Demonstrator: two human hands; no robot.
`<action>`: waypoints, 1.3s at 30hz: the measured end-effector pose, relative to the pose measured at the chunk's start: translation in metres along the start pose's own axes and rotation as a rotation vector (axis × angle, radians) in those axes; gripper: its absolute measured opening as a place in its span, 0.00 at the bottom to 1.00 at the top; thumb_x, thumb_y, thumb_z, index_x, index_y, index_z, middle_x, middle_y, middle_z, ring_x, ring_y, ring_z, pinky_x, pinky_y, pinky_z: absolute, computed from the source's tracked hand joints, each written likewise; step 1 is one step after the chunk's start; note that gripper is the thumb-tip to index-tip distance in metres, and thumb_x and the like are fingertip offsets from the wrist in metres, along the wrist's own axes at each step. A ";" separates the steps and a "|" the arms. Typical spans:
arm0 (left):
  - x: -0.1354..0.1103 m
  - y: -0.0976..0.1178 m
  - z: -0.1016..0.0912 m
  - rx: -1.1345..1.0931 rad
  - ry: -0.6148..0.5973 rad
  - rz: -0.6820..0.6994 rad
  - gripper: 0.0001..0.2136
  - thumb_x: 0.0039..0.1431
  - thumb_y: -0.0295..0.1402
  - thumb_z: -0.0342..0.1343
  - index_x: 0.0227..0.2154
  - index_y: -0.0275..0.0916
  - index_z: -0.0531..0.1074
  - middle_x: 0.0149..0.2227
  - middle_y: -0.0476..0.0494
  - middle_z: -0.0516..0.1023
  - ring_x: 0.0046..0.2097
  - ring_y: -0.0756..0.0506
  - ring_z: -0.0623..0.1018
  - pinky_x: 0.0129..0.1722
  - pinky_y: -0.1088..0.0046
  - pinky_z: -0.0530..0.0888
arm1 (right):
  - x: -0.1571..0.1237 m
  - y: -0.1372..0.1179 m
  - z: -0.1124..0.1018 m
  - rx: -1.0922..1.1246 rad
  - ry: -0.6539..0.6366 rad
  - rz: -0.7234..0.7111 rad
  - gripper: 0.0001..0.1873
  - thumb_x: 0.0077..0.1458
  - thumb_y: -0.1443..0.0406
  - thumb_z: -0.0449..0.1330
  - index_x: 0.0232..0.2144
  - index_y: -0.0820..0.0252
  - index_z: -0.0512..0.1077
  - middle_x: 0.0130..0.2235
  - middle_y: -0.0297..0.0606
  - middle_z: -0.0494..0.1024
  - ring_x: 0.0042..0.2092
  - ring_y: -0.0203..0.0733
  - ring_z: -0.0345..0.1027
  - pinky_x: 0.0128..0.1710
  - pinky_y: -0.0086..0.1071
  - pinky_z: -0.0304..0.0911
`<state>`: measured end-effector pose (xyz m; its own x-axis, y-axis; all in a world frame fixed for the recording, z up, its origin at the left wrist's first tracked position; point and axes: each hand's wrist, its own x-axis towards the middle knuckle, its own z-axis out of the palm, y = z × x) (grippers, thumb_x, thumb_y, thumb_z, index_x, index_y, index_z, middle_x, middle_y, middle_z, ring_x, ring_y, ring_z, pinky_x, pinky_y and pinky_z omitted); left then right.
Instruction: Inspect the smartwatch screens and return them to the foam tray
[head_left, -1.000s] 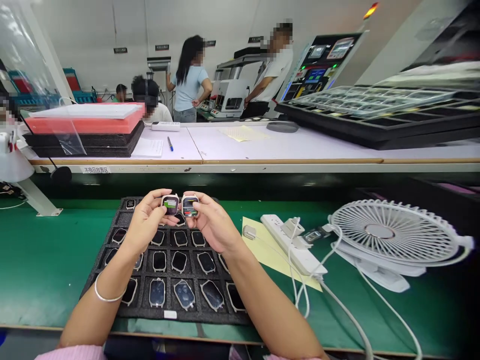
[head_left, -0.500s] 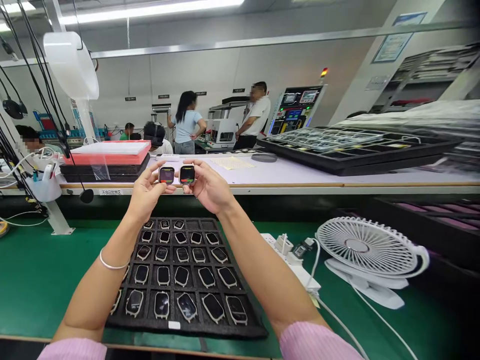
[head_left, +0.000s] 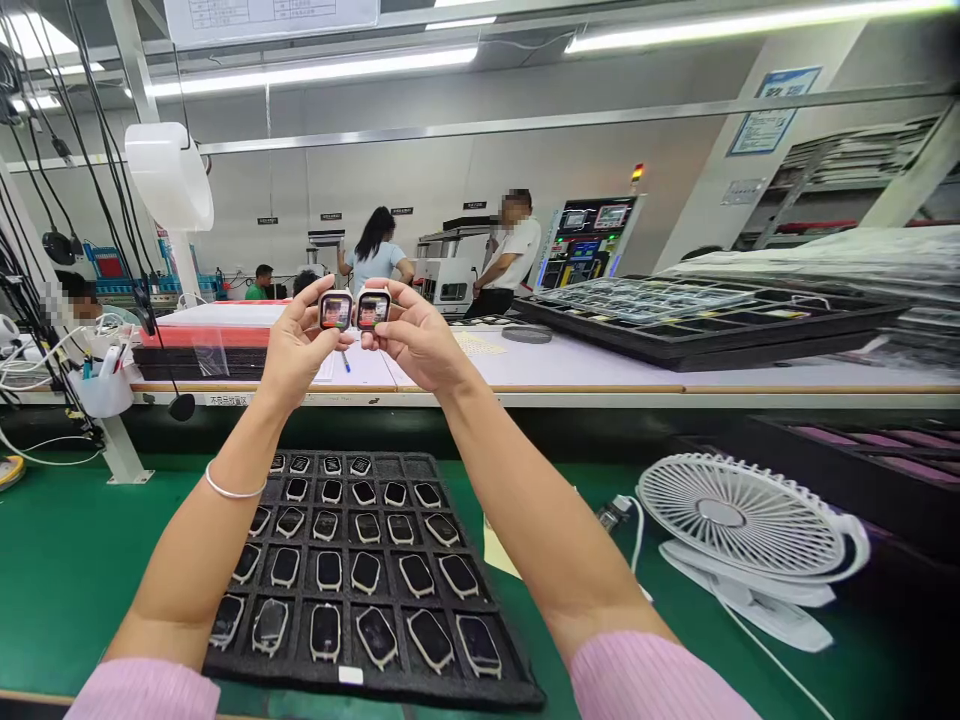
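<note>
Lit smartwatches (head_left: 336,311), one gripped in each, are raised by the left hand (head_left: 300,345) and right hand (head_left: 412,340), close but apart, above the near green bench (head_left: 75,560), while further watches (head_left: 328,570) fill most of the black foam tray (head_left: 420,685), its far right pockets (head_left: 390,465) being empty.

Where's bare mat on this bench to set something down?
Widest: the green mat left of the foam tray, out to the white stand. Smaller: right of the right forearm, in front of the desk fan. Crowded: the tray, packed with watch bodies.
</note>
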<state>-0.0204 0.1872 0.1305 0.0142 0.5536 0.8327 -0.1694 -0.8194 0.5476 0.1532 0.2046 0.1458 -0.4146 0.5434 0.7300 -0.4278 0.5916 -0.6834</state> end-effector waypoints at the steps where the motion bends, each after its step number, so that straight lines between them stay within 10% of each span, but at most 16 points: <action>1: 0.002 0.000 0.000 -0.006 0.002 0.001 0.29 0.48 0.21 0.59 0.55 0.45 0.70 0.37 0.51 0.79 0.31 0.53 0.80 0.34 0.76 0.79 | 0.000 -0.002 0.000 0.000 -0.005 -0.004 0.29 0.45 0.70 0.63 0.51 0.57 0.64 0.35 0.30 0.75 0.31 0.34 0.71 0.35 0.34 0.67; 23: 0.000 0.036 0.017 0.000 0.034 0.031 0.26 0.48 0.28 0.67 0.52 0.48 0.73 0.38 0.49 0.78 0.31 0.51 0.77 0.35 0.72 0.78 | -0.006 -0.038 0.012 -0.127 -0.027 -0.047 0.27 0.49 0.64 0.65 0.52 0.55 0.65 0.38 0.33 0.74 0.32 0.36 0.70 0.38 0.36 0.68; 39: -0.067 -0.013 0.009 -0.029 0.092 -0.255 0.28 0.44 0.32 0.70 0.51 0.41 0.71 0.36 0.48 0.80 0.28 0.51 0.79 0.30 0.76 0.78 | -0.067 0.033 0.014 0.012 0.097 0.139 0.27 0.47 0.66 0.66 0.51 0.55 0.66 0.36 0.31 0.75 0.31 0.36 0.71 0.35 0.33 0.67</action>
<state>-0.0107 0.1596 0.0686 -0.0290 0.7539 0.6564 -0.1996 -0.6478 0.7352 0.1556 0.1796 0.0741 -0.3917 0.6748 0.6255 -0.3813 0.4996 -0.7778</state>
